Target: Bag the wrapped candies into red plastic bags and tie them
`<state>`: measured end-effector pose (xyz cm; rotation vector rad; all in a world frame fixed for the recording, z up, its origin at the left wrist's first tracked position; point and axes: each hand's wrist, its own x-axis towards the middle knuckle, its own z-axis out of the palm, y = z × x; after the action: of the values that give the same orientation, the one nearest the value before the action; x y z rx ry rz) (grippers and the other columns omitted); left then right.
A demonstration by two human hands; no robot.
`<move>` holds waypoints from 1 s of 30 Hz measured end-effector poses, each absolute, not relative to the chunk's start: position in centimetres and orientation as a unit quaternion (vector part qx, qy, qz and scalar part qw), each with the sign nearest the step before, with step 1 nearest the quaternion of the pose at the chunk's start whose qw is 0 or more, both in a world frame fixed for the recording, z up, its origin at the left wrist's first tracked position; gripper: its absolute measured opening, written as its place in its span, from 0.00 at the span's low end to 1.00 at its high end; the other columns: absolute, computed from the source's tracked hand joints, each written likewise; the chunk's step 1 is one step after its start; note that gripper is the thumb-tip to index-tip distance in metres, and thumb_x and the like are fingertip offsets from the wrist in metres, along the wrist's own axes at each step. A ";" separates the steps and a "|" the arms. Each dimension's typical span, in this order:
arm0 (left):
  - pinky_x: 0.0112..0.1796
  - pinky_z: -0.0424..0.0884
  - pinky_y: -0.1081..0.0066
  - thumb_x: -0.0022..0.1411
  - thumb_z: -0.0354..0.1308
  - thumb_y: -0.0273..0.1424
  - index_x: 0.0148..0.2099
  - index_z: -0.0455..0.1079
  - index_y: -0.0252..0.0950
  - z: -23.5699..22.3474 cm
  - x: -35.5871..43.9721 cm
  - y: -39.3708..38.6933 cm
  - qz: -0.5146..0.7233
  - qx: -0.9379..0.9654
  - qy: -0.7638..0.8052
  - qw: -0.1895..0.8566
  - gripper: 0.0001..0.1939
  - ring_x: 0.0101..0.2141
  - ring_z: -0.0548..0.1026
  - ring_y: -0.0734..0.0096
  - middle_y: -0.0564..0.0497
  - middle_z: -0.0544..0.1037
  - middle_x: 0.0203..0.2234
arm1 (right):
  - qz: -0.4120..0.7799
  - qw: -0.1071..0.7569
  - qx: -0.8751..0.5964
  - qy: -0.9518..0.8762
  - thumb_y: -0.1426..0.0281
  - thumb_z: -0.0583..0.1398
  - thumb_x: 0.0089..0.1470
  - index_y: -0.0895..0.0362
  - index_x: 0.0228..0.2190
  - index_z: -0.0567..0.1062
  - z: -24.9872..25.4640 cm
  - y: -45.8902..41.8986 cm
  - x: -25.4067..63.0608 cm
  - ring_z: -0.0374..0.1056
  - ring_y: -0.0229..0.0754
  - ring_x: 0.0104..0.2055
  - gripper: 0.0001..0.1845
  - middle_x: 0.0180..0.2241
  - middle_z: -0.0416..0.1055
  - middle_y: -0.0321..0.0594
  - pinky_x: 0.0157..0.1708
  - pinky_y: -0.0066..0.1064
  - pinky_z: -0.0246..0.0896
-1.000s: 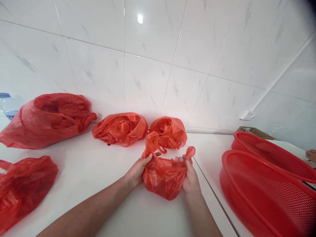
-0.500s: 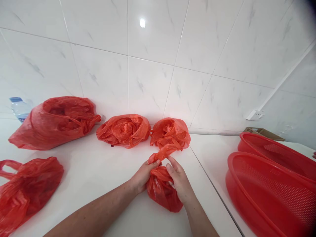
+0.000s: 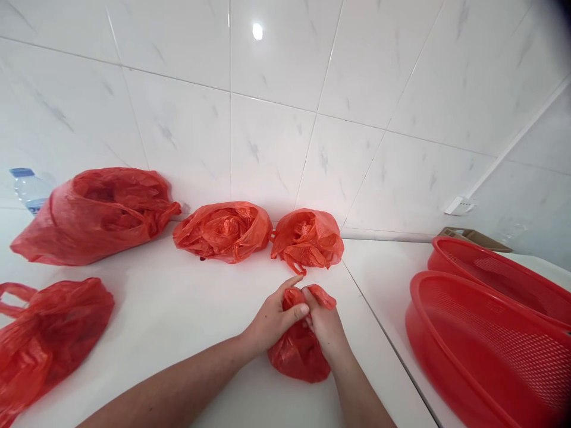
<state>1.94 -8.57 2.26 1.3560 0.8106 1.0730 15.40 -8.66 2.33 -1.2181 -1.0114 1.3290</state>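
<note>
A small, filled red plastic bag [image 3: 300,356] rests on the white table in front of me, its contents hidden. My left hand [image 3: 277,315] grips the gathered neck from the left, thumb across it and index finger stretched out. From the right, my right hand [image 3: 325,326] is closed on the same neck, and a twisted end of the bag sticks out above its fingers. Just beyond my hands sits another red plastic bag [image 3: 307,238], with a loose handle hanging toward me. Beside it, to the left, lies a similar red bag [image 3: 223,230].
A large full red bag [image 3: 98,217] leans at the back left by a plastic bottle [image 3: 29,189]. Another red bag [image 3: 62,327] lies at the near left. Two red mesh baskets, the nearer basket [image 3: 473,345] in front, stand right of the table seam. Behind them is a cardboard box [image 3: 475,239].
Both hands have drawn closer together around the bag's neck. The long twisted top, which stretched away toward the back bag, is now folded to the right in my right hand.
</note>
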 end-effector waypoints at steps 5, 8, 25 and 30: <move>0.38 0.69 0.63 0.62 0.51 0.46 0.49 0.69 0.33 2.1 1.9 -7.6 0.465 0.506 0.308 0.657 0.23 0.33 0.76 0.62 0.47 0.78 0.29 | 0.594 0.502 -0.421 -0.467 0.62 0.60 0.50 0.53 0.40 0.73 2.2 -9.0 15.9 0.57 0.33 0.21 0.15 0.21 0.66 0.30 0.27 0.27 0.57; 0.33 0.69 0.66 0.60 0.52 0.47 0.40 0.71 0.33 2.1 1.8 -7.4 0.473 0.467 0.313 0.678 0.21 0.27 0.74 0.66 0.50 0.76 0.25 | 0.685 0.473 -0.347 -0.432 0.58 0.59 0.52 0.53 0.47 0.71 2.6 -9.3 16.7 0.62 0.36 0.26 0.22 0.28 0.71 0.35 0.31 0.28 0.59; 0.30 0.62 0.75 0.62 0.53 0.38 0.34 0.59 0.39 2.5 2.0 -8.5 0.516 0.561 0.400 0.509 0.09 0.26 0.64 0.75 0.58 0.64 0.25 | 0.462 0.452 -0.539 -0.541 0.72 0.59 0.43 0.51 0.41 0.73 2.0 -8.3 16.0 0.66 0.39 0.27 0.19 0.25 0.70 0.31 0.27 0.30 0.61; 0.30 0.62 0.74 0.61 0.52 0.34 0.35 0.59 0.40 2.4 2.4 -9.3 0.481 0.630 0.383 0.474 0.05 0.28 0.66 0.72 0.56 0.67 0.26 | 0.392 0.455 -0.567 -0.564 0.72 0.56 0.43 0.53 0.27 0.76 1.3 -8.0 15.8 0.66 0.40 0.26 0.09 0.24 0.73 0.33 0.26 0.29 0.58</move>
<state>2.44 -9.28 2.45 1.5421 0.9359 1.1775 15.80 -7.95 1.28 -1.3982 -1.3913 0.9664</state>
